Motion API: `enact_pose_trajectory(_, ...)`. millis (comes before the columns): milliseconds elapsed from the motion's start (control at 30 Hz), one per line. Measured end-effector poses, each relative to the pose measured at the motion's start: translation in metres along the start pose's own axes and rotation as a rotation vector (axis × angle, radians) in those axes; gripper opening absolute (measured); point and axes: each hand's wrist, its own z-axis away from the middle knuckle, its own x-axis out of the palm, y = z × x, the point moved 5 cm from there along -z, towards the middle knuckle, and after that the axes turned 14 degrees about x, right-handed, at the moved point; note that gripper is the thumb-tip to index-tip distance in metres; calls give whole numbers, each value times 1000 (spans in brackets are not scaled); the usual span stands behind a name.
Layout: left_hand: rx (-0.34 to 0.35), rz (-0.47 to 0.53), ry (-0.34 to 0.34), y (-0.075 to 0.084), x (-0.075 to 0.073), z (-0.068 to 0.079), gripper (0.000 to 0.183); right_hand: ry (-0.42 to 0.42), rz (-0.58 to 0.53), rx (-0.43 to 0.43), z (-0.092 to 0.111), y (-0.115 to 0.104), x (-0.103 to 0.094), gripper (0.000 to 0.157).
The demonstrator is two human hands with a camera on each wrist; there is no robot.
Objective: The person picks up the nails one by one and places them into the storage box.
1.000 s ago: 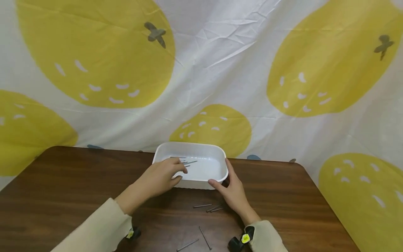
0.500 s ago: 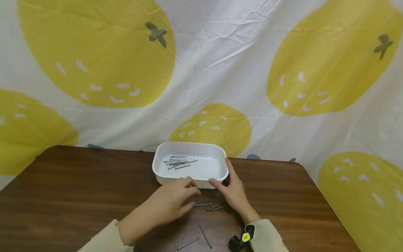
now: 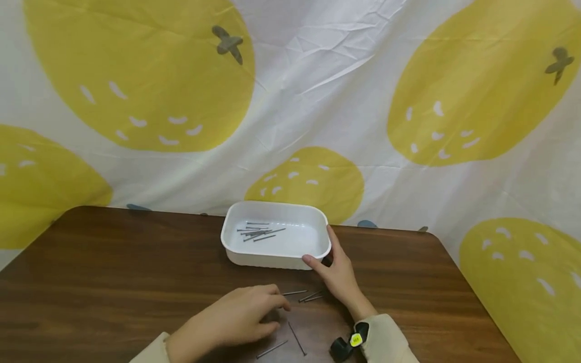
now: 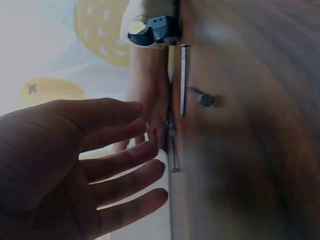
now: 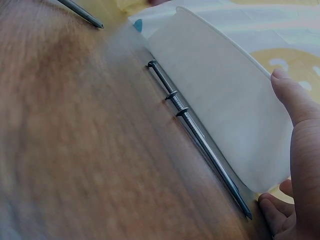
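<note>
In the head view a white plastic tray [image 3: 268, 260] stands at the back of the table, with several steel nails [image 3: 259, 234] in its left part. My right hand [image 3: 339, 276] holds the tray's right front corner, thumb on the rim and fingers round the side. Over the table in front of the tray is my left hand [image 3: 245, 313], fingers loosely bent and apart. The left wrist view shows nothing in this hand [image 4: 105, 160]. Nearest to it lie two loose nails, one slanted nail [image 3: 297, 339] and another nail [image 3: 272, 350]. Several more nails [image 3: 310, 297] lie between tray and hands.
The brown wooden table [image 3: 113, 282] ends just behind the tray. A white curtain with yellow fruit shapes [image 3: 308, 176] hangs along its far edge. On the right wrist sits a black strap camera [image 3: 342, 348], close to the loose nails.
My left hand has come out of the tray and moved toward me, down to the loose nails. The nails inside the tray are now uncovered. My right hand has kept its hold on the tray.
</note>
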Motion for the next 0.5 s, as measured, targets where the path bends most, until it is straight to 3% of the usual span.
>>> enact_pose_trajectory(167, 4, -18, -79, 1, 11, 1, 29, -9, -4, 21, 0, 0, 0, 94)
enact_pose_trajectory(500, 35, -37, -130, 6, 24, 1, 34, -15, -31, 21, 3, -4, -2, 94)
